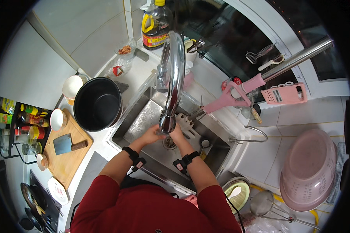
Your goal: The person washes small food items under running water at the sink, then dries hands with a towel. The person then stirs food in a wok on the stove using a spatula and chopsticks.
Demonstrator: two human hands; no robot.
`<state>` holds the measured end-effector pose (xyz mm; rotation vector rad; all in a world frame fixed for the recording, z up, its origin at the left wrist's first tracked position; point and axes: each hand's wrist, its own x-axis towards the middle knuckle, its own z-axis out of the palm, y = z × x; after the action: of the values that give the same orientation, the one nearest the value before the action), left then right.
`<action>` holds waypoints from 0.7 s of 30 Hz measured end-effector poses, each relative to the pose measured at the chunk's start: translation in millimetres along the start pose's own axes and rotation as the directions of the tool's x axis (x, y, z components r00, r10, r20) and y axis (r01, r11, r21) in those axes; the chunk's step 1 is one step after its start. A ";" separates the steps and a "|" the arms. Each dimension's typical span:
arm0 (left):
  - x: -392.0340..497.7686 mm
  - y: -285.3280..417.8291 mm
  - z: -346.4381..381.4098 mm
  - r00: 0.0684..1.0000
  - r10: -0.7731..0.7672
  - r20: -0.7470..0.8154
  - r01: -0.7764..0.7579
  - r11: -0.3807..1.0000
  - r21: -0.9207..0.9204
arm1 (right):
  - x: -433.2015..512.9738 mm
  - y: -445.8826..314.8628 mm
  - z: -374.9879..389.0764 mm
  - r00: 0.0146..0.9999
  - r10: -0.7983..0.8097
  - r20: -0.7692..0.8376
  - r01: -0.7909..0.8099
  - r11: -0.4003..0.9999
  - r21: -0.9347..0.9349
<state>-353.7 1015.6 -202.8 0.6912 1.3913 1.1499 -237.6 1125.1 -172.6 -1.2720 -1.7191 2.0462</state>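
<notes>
Both my hands are over the stainless steel sink, beneath the chrome gooseneck faucet. My left hand reaches in from the left, and its fingertips run behind the faucet's spray head. My right hand comes up on the other side, its fingers mostly covered by the same head. Whether either hand grips anything, or whether they touch each other, is hidden. Just below them lies the sink drain. A white plastic rack and a dark ladle-like utensil sit in the basin to the right.
Left of the sink stands a black inner pot. A cleaver lies on a wooden cutting board. A pink-handled metal pole slants into the sink. Pink colanders lean at far right, and a strainer lies below.
</notes>
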 end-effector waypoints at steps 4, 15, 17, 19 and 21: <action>0.2 -3.7 -0.5 0.993 -0.027 -0.114 0.046 0.984 0.171 | -9.8 -2.5 1.6 0.995 -0.083 0.046 0.085 0.996 -0.031; -0.5 -14.7 -8.3 0.990 0.137 -0.038 -0.120 0.946 0.300 | -1.8 11.0 4.5 0.984 -0.178 0.001 0.178 0.983 -0.052; -1.4 -10.8 -7.3 0.994 0.050 -0.092 -0.045 0.998 0.054 | -6.3 6.9 3.8 0.997 -0.076 -0.013 0.075 0.997 -0.015; 3.4 -3.0 -11.0 0.980 0.094 -0.173 -0.054 0.973 0.223 | -10.5 8.1 0.8 0.983 -0.172 -0.064 0.167 0.983 -0.074; 6.5 3.7 -14.7 0.995 0.093 -0.045 -0.085 0.984 0.158 | -13.6 17.1 -5.8 0.975 -0.212 -0.060 0.213 0.977 0.001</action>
<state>-369.8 1019.2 -203.8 0.8476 1.5191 1.1437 -218.8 1115.4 -180.8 -1.0828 -1.7358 1.8737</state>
